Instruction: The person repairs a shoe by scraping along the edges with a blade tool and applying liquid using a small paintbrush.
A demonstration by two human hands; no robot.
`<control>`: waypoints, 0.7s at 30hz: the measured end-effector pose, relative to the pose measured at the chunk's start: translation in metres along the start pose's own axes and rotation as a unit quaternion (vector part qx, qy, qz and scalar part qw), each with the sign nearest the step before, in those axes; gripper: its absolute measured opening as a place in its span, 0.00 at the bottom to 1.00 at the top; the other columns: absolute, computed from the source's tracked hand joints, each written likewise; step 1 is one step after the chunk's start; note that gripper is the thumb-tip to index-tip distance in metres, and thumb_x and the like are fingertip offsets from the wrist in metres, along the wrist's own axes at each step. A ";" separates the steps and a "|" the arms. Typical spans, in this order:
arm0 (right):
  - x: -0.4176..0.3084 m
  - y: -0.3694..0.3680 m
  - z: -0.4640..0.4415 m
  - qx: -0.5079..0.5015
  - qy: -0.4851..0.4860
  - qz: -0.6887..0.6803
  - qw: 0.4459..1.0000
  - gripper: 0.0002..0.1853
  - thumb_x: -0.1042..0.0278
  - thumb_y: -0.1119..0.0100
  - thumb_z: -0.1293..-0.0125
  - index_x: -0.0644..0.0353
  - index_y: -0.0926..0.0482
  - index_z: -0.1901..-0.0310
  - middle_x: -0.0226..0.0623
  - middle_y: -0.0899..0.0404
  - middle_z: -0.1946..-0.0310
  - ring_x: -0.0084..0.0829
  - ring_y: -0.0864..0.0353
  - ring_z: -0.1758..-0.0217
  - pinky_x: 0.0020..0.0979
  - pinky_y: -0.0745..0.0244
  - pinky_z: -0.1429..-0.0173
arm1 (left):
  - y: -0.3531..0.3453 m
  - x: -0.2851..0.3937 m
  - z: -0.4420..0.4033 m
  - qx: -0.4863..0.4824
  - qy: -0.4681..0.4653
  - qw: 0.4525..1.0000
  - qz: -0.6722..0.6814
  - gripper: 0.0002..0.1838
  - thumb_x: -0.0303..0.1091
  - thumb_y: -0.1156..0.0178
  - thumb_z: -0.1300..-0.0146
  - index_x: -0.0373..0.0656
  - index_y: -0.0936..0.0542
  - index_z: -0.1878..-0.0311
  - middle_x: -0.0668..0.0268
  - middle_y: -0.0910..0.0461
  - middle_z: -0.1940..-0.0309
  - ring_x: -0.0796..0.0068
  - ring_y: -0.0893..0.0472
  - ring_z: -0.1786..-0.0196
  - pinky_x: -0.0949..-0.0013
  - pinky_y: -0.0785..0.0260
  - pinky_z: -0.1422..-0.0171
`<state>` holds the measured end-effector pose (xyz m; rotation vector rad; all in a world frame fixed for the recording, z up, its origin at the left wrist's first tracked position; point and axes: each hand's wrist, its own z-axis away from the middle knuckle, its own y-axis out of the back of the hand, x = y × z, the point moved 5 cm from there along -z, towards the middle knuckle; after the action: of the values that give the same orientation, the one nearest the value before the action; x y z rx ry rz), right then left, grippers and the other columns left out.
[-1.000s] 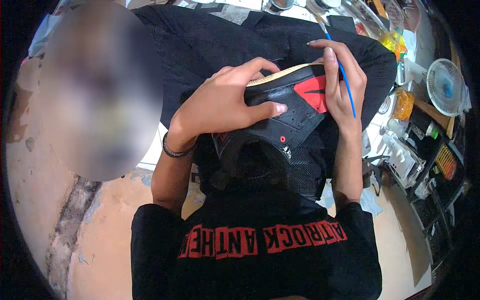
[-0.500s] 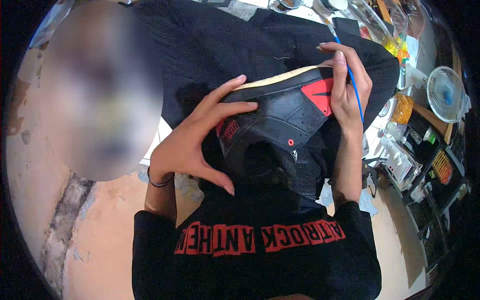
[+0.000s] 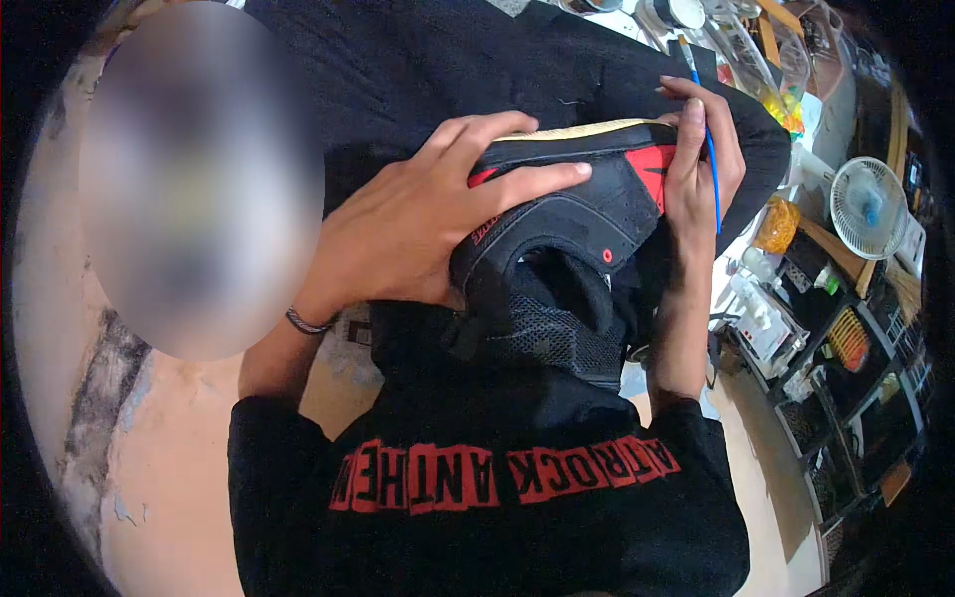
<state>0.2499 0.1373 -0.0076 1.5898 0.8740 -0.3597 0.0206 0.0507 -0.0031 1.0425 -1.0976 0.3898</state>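
Just beyond the black shirt (image 3: 487, 542), a black-and-red shoe (image 3: 569, 216) is tilted, its sole facing far. The left hand (image 3: 418, 221), spread wide, grips its left end; the right hand (image 3: 692, 194), narrowly curled beside its right end, holds a blue paintbrush (image 3: 712, 164).

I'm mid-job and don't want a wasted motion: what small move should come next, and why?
Probably tilt the blue-handled paintbrush in the right hand toward the black-and-red sneaker: the bristles point away from it, while the left hand, spread over its side, could steady it.
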 end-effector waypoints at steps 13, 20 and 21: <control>0.016 -0.007 0.002 -0.026 0.004 -0.043 0.999 0.17 0.66 0.57 0.17 0.66 0.22 0.41 0.44 0.14 0.51 0.24 0.15 0.60 0.26 0.22 0.51 | 0.006 -0.002 -0.019 -0.158 0.015 0.977 -0.140 0.55 0.36 0.23 0.59 0.78 0.36 0.24 0.60 0.35 0.23 0.47 0.19 0.38 0.51 0.19 0.43; 0.023 0.002 0.006 0.015 -0.002 -0.135 0.991 0.15 0.69 0.54 0.19 0.72 0.25 0.41 0.53 0.14 0.51 0.29 0.14 0.55 0.26 0.20 0.49 | 0.004 -0.007 -0.019 -0.139 -0.005 0.979 -0.148 0.55 0.40 0.21 0.60 0.78 0.35 0.24 0.59 0.34 0.24 0.44 0.20 0.38 0.52 0.20 0.40; 0.018 0.002 0.006 0.019 -0.021 -0.157 0.987 0.14 0.71 0.52 0.19 0.72 0.25 0.42 0.54 0.14 0.52 0.30 0.14 0.55 0.26 0.19 0.48 | 0.005 -0.008 -0.020 -0.138 -0.005 0.980 -0.140 0.54 0.40 0.21 0.60 0.77 0.34 0.24 0.59 0.34 0.24 0.44 0.20 0.38 0.52 0.21 0.39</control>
<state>0.2643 0.1375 -0.0197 1.4745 1.0923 -0.6339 0.0244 0.0710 -0.0089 0.9337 -0.9660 0.0047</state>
